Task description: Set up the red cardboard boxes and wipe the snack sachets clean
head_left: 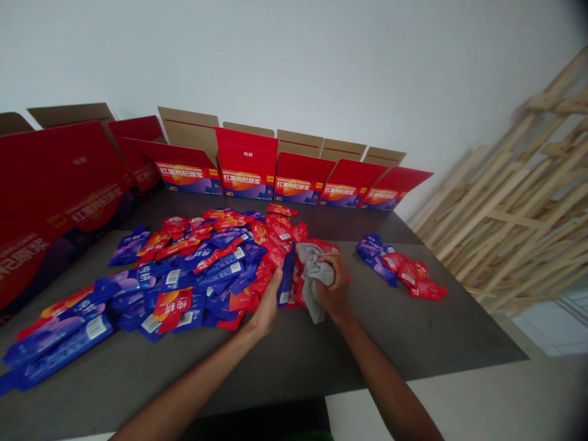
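Near the middle of the table my left hand (pixel 267 306) grips a blue sachet (pixel 287 275), held on edge at the right side of the big pile. My right hand (pixel 336 288) is closed round a crumpled grey cloth (pixel 312 278), just right of that sachet. Under and behind the cloth lie red sachets (pixel 326 245), partly hidden. To the left of my hands spreads a heap of blue and red sachets (pixel 202 269). A smaller group of blue and red sachets (pixel 408 275) rests on the right.
Open red cartons (pixel 248 168) stand in a row along the table's back edge by the wall. More large red cartons (pixel 59 202) crowd the left side. Wooden slats (pixel 514 190) lean beyond the right edge of the dark table (pixel 413 343).
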Demonstrator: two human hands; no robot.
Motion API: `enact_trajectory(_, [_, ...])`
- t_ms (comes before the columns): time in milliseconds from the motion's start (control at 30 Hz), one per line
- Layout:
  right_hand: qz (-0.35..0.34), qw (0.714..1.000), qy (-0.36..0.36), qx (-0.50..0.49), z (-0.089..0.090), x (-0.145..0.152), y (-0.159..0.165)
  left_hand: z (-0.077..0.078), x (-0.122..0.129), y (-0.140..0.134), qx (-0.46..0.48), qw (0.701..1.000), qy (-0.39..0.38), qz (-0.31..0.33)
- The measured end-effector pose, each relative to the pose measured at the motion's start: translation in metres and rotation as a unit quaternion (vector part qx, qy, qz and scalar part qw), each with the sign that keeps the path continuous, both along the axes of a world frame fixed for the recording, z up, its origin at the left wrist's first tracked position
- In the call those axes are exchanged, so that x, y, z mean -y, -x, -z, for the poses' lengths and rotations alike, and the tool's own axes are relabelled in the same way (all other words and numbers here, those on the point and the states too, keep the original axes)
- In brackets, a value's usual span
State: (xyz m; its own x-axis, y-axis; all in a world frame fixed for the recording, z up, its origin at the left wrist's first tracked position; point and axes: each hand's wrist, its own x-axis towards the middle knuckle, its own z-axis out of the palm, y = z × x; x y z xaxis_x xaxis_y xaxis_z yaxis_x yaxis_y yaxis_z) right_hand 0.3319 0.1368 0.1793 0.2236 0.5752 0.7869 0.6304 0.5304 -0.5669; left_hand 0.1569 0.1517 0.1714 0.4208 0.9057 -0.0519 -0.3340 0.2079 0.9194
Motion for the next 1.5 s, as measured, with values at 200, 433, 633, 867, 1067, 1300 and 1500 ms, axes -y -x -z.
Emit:
enact_trajectory(200, [0.02, 1.0, -0.013, -0.019, -0.002, 0.001, -0.006, -0.003, -0.011, 0.001, 0.155, 0.977, 0.145, -0.02])
enact_trajectory(433, [0.015, 0.999, -0.042, 0.013, -0.002, 0.003, -0.002, -0.005, -0.017, 0.0, 0.191, 0.969, 0.135, -0.076])
enact_trajectory(633, [-0.049, 0.998, -0.008, 0.05, 0.005, 0.004, 0.005, -0.007, -0.012, 0.0, 0.179, 0.975, 0.116, -0.066])
enact_trajectory(867, [-0.189, 0.967, 0.089, 0.148, 0.018, 0.004, 0.009, -0.005, -0.008, 0.003, 0.143, 0.978, 0.072, -0.132])
enact_trajectory(1067, [-0.14, 0.975, 0.088, 0.149, 0.017, 0.004, 0.009, 0.016, -0.004, 0.002, -0.019, 0.991, -0.06, -0.118])
enact_trajectory(1300, [-0.009, 0.999, 0.005, 0.05, 0.004, 0.001, -0.002, 0.012, 0.016, -0.005, -0.107, 0.974, -0.201, 0.004])
enact_trajectory(1500, [-0.067, 0.99, 0.063, 0.106, 0.006, 0.005, -0.001, 0.014, 0.009, -0.002, -0.115, 0.98, -0.144, -0.075])
